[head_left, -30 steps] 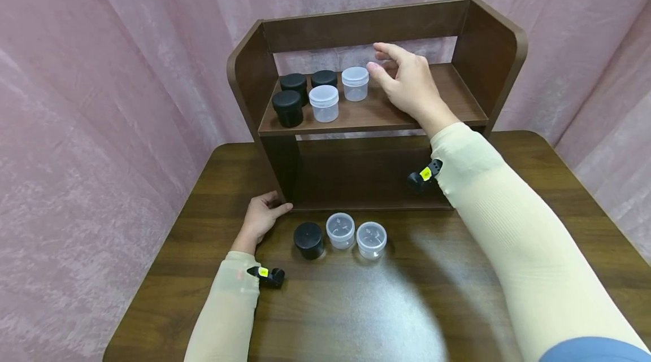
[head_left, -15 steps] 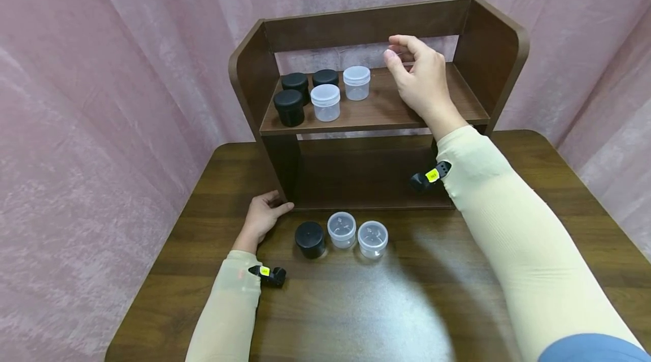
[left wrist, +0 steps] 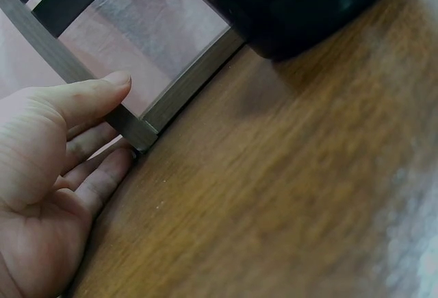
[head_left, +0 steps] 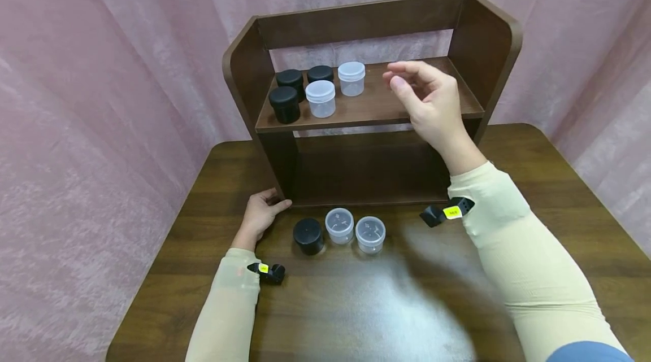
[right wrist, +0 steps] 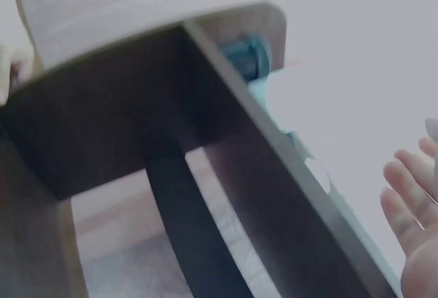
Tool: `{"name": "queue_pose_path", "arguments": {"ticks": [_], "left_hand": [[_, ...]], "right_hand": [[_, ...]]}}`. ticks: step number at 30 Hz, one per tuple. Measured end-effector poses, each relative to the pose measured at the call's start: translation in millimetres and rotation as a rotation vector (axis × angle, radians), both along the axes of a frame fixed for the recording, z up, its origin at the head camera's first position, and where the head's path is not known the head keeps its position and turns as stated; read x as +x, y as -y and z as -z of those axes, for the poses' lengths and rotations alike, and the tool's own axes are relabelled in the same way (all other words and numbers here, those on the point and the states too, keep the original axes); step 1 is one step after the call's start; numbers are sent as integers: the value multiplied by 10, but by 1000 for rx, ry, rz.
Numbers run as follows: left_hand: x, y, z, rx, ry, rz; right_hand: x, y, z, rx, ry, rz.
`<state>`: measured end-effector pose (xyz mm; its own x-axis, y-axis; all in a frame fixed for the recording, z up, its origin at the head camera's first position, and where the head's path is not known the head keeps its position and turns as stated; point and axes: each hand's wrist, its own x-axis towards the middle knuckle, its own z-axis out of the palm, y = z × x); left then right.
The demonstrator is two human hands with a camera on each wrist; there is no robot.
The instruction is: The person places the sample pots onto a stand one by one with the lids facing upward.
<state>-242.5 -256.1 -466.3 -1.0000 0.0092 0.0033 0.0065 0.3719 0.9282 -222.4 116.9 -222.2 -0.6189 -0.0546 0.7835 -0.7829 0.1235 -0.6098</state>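
A brown wooden two-tier shelf [head_left: 356, 123] stands on the table. My left hand [head_left: 259, 216] holds its lower left corner; in the left wrist view the thumb [left wrist: 102, 96] lies across the side panel's edge, with fingers on the outer side. My right hand [head_left: 432, 99] is in the air before the upper tier, fingers loosely bent and holding nothing. Left of it, on that tier, are two translucent lidded jars, one at the back [head_left: 351, 79] and one in front [head_left: 321, 100]. Three black lidded jars [head_left: 285, 107] are grouped at the tier's left end.
On the table in front of the shelf stand a black jar [head_left: 308, 236] and two clear lidded jars, the middle one [head_left: 339, 226] and the right one [head_left: 370, 235]. A pink curtain [head_left: 127, 96] hangs behind the table [head_left: 325, 311].
My right hand has drawn away from the rear translucent jar, moving right and then down toward me. The left hand stays at the shelf's corner; the jars keep their places.
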Motion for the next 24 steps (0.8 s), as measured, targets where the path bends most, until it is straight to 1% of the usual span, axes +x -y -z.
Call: {"name": "queue_pose_path", "arguments": {"ticks": [1, 3, 4, 5, 7, 9, 12, 14, 17, 19, 24], "left_hand": [[-2, 5, 5, -6, 2, -5], [-4, 7, 12, -16, 8, -8], [-3, 8, 12, -21, 11, -6], [-2, 6, 13, -23, 12, -6], [-4, 2, 11, -17, 11, -6], [-7, -8, -5, -11, 4, -1], [-12, -6, -24, -6, -6, 1], [-13, -3, -37, -15, -5, 2], [-14, 1, -38, -23, 3, -2], [-9, 3, -37, -25, 8, 0], [-6, -11, -23, -14, 16, -2]], "right_hand": [[49, -23, 60, 10, -6, -60], [148, -65, 198, 53, -16, -152], [219, -75, 254, 88, -18, -180], [295, -81, 307, 124, -12, -199], [435, -92, 404, 213, -18, -208], [496, -128, 553, 311, -49, -189], [515, -186, 777, 421, -93, -156], [468, -241, 967, 460, -99, -143], [463, -278, 1154, 494, -57, -134], [415, -308, 1315, 514, -26, -139], [380, -260, 1561, 554, 25, -178]]}}
